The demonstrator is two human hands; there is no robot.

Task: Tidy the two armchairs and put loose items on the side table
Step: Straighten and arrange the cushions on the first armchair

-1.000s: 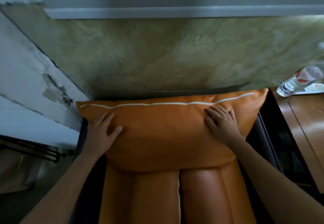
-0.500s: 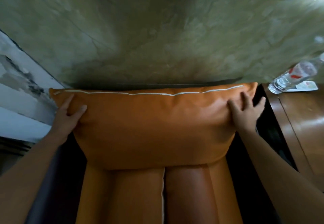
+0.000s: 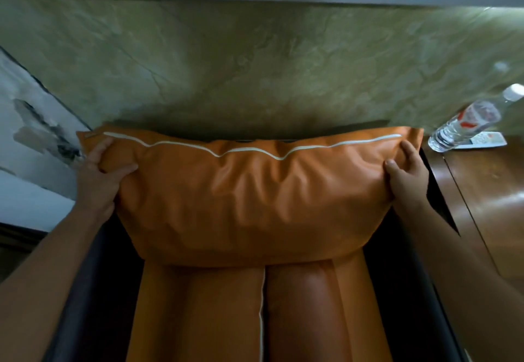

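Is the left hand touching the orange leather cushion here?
Touching. The head view shows the left hand gripping the orange leather cushion at its upper left corner, with the thumb pressed into its front.

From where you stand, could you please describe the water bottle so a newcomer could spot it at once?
Right of the orange armchair cushion stands a glossy brown side table. At its far corner, near the green marbled wall, is the water bottle: clear plastic, white cap, red-and-white label, unlike the flat white object beside it.
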